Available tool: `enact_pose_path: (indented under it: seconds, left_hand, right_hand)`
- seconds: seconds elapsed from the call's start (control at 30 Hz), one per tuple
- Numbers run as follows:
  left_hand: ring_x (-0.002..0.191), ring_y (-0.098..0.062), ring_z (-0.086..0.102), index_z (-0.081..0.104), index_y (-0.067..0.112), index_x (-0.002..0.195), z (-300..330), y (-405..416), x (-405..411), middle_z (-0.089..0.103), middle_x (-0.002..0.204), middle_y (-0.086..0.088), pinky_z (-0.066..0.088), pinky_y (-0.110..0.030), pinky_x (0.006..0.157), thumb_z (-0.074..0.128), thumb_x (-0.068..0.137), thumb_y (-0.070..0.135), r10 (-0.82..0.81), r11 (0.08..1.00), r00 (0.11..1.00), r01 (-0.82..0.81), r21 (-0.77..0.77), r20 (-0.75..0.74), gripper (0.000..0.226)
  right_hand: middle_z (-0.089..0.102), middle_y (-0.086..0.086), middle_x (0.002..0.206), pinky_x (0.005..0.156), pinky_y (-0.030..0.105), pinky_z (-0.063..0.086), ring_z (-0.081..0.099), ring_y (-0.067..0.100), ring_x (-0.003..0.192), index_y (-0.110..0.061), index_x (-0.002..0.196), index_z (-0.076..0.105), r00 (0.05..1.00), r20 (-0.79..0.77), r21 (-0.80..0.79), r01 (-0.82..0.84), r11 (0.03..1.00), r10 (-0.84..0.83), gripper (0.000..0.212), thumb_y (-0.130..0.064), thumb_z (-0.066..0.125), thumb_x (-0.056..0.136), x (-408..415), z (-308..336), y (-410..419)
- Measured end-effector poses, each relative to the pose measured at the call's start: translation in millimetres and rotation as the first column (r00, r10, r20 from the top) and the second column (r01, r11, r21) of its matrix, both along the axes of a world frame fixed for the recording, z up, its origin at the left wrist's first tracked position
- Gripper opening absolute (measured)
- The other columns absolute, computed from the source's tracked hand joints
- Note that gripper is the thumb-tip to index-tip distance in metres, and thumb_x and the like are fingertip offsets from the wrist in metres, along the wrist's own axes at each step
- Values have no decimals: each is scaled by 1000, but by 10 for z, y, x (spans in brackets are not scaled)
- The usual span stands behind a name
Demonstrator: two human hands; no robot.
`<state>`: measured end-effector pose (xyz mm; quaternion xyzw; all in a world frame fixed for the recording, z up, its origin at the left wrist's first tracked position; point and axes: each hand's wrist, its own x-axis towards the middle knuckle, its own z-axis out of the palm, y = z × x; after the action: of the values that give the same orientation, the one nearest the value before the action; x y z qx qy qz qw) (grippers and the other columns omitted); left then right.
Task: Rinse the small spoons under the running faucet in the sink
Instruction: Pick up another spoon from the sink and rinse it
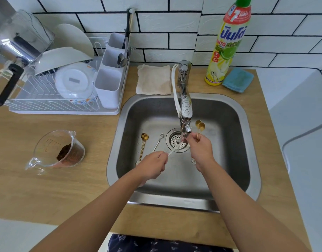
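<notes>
Water runs from the chrome faucet (pixel 185 113) down onto the drain of the steel sink (pixel 229 160). My left hand (pixel 153 167) pinches the handle of a silver spoon (pixel 173 149) and its bowl sits in the stream over the drain. My right hand (pixel 202 150) holds two gold spoons (pixel 200 126) upright beside the spout, and its fingers reach into the stream near the silver spoon's bowl. On the sink floor at the left lie two gold spoons (pixel 143 144) and a silver spoon (pixel 158 141).
A dish rack (pixel 52 104) with bowls, a pot and a cutlery holder stands on the left of the wooden counter. A glass measuring cup (pixel 56 151) with brown powder sits left of the sink. Behind the sink are a cloth (pixel 153 80), a detergent bottle (pixel 227 42) and a blue sponge (pixel 238 80).
</notes>
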<state>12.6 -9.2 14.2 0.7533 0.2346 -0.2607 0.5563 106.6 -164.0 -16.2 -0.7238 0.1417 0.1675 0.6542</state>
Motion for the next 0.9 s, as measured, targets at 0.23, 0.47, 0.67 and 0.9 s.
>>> enact_pose_path:
  seconds: [0.23,0.47,0.67,0.9]
  left_hand:
    - [51,-11,33,51,15,82,68,157,-117,44,63,1,26,-25,44,33,104,28,-11,998,1000,10,67,14,31]
    - [47,-10,24,46,20,73,83,138,-81,37,58,4,20,-26,45,36,103,37,72,994,991,-80,-71,-110,36]
    - [55,-10,32,48,20,84,0,140,-96,44,67,6,30,-24,51,46,103,49,16,997,999,-19,-71,-48,35]
    - [65,-12,44,54,26,88,-41,83,-145,53,71,6,37,-33,62,50,103,46,-116,978,980,84,191,159,25]
  right_hand:
    - [75,-8,90,74,27,48,62,5,77,-23,91,73,980,13,-28,-199,980,200,6,-28,71,94,-112,-68,134]
    - [81,-6,85,74,30,47,70,12,85,-22,84,78,999,-30,-38,-39,999,38,31,-33,56,104,-108,-12,158]
    - [69,-21,76,67,17,44,61,-4,68,-28,104,74,976,-11,70,-214,974,215,15,-38,74,93,-193,-35,116]
    - [82,-7,87,48,7,39,56,-6,45,-23,100,73,991,-89,164,-86,983,102,21,-30,54,106,-72,57,111]
